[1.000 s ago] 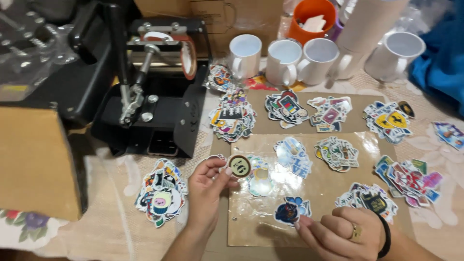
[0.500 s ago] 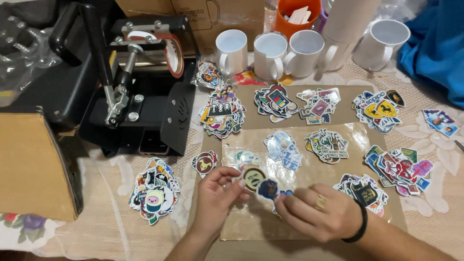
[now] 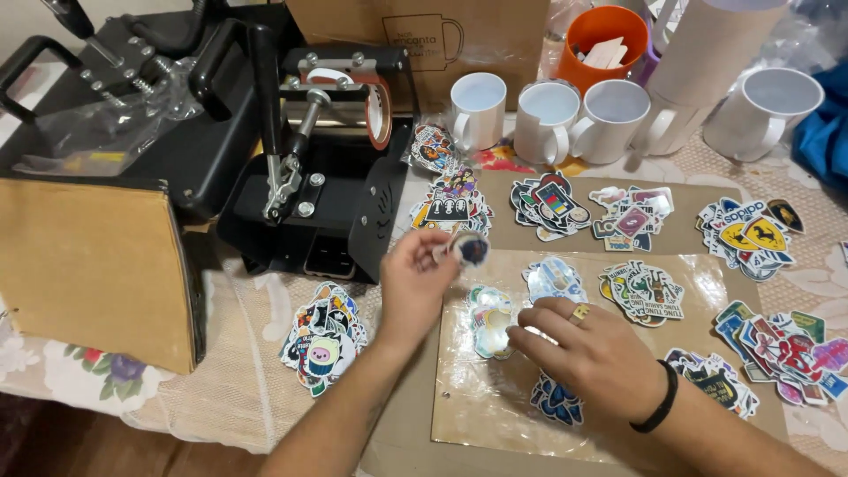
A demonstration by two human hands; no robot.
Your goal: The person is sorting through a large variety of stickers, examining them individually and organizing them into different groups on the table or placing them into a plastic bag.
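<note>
Head view: left hand (image 3: pixel 422 281) raised above table, pinching small round dark sticker (image 3: pixel 471 249) between thumb and fingertips, just near of black mug heat press (image 3: pixel 309 168). Right hand (image 3: pixel 583 353) flat, fingers loose, holding nothing, fingertips touching glossy sticker pile (image 3: pixel 491 320) on clear plastic sheet (image 3: pixel 698 291) over brown cardboard. More sorted sticker piles right and far of hands. Row of white ceramic mugs (image 3: pixel 548 119) at far edge. Colourful sticker heap (image 3: pixel 325 336) on lace tablecloth, left of left forearm.
</note>
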